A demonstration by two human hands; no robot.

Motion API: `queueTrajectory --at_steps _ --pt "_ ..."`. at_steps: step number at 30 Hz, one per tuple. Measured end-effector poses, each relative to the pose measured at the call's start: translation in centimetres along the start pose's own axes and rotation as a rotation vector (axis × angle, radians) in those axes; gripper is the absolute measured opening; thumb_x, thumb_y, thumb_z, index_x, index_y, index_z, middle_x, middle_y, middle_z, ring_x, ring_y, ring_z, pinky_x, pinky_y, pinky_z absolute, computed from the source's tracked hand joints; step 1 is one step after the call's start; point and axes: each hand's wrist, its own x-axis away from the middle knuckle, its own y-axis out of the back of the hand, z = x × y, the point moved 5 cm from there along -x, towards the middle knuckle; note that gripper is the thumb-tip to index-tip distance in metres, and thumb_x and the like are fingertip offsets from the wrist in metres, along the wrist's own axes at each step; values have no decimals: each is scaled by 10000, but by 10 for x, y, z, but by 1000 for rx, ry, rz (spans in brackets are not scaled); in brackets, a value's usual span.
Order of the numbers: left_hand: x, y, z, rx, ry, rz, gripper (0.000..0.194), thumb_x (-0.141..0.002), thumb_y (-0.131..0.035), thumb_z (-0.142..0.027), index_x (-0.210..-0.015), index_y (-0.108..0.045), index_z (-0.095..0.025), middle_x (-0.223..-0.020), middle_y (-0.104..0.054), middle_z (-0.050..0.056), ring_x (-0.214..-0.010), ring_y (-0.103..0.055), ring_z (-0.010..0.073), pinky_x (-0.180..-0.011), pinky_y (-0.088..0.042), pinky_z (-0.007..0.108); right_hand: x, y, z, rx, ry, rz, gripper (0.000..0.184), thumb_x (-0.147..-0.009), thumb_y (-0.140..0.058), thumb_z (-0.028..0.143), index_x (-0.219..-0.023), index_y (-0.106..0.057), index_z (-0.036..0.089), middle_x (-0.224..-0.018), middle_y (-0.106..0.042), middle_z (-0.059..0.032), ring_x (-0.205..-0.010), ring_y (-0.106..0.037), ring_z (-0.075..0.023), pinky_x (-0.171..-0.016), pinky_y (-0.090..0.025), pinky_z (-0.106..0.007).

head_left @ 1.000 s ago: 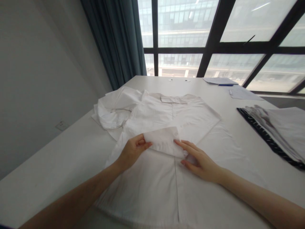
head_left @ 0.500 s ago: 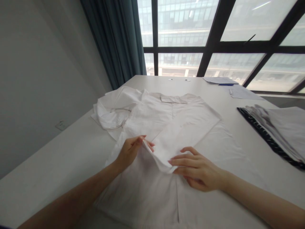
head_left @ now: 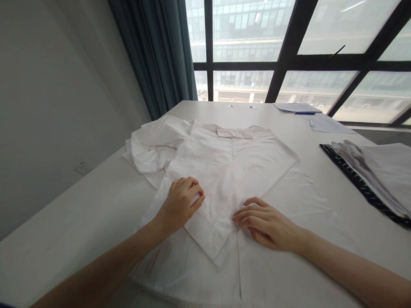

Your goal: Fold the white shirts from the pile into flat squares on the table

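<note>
A white shirt [head_left: 205,149] lies spread out, its collar at the far side. One sleeve [head_left: 269,164] is folded in across the front, and its cuff end [head_left: 208,244] points toward me, lying flat on the shirt. At the sleeve's left edge my left hand [head_left: 180,203] is curled, thumb and fingertips brought together on the cloth. My right hand [head_left: 269,224] rests beside the sleeve's right edge with fingers loosely stretched out, fingertips touching the fabric. The other sleeve [head_left: 152,149] lies bunched at the shirt's left.
Beneath the shirt is a white table [head_left: 105,205]. To the right, folded pale cloth [head_left: 385,167] sits on a black item with white marks [head_left: 362,184]. Papers [head_left: 334,124] and a blue pen [head_left: 305,113] are at the far right, near the window. A dark curtain [head_left: 160,55] hangs behind.
The cuff, first held up between both hands, has been turned over and laid down on the shirt front. My right hand has drawn slightly away from it.
</note>
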Motion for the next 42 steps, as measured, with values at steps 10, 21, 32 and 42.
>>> queueTrajectory --at_steps 10,21,32,42 --pt "1 0 -6 -13 -8 51 184 -879 -564 -222 -703 -576 -174 -946 -568 54 -950 -507 222 -949 -350 452 0 -5 2 99 39 140 257 -922 -454 143 -1107 -625 199 -1193 -681 -82 -1163 -575 -174 -1061 -312 -416" --pt "1 2 -10 51 -27 86 236 -949 -426 -198 -800 -608 -175 -1018 -602 64 -967 -520 217 -929 -344 424 1 1 8 152 119 52 358 -871 -449 121 -1208 -571 117 -1233 -665 -139 -1177 -578 -185 -1066 -310 -418" --pt "5 -4 -9 -40 -16 136 196 -906 -576 -277 -741 -598 -173 -1063 -561 69 -954 -495 235 -905 -333 457 -3 -5 8 64 89 136 308 -898 -420 112 -1166 -566 157 -1165 -696 -115 -1145 -601 -165 -1050 -340 -397" --pt "3 -1 -8 18 -27 91 207 -929 -530 -298 -763 -563 -180 -907 -616 40 -882 -543 210 -908 -338 421 -1 -4 -8 208 -90 14 188 -990 -486 244 -1124 -607 192 -1092 -721 -55 -1080 -623 -149 -1002 -369 -365"
